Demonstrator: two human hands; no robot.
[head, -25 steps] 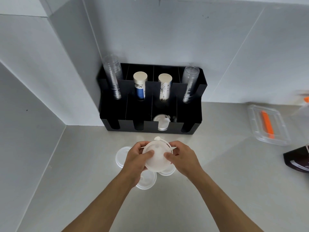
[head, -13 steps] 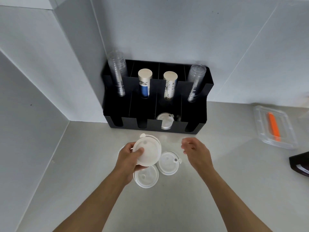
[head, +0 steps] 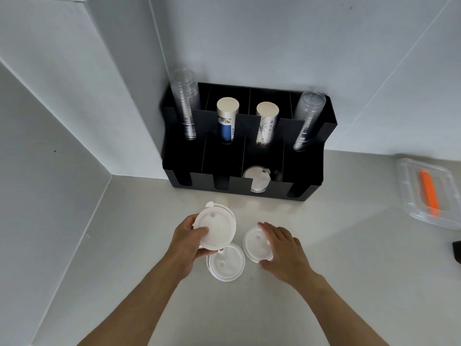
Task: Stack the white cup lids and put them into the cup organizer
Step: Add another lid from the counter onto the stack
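Grey bench (head: 324, 283); black cup organizer (head: 309, 176) against wall, one white lid (head: 257, 179) in a front slot. Left hand (head: 185, 243) grip closed around lid stack (head: 215, 227), raised. Right hand (head: 284, 248) fingers spread, touching single lid (head: 255, 243) on bench. Another lid pile (head: 227, 264) between them.

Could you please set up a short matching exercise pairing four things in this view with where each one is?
Things:
1. lid stack
2. single lid
3. stored lids
4. orange tool

Places:
A. in a front slot of the black cup organizer
B. inside the clear container at the right
C. held in the left hand
D. on the counter under the right hand

Pairs: 1-C, 2-D, 3-A, 4-B
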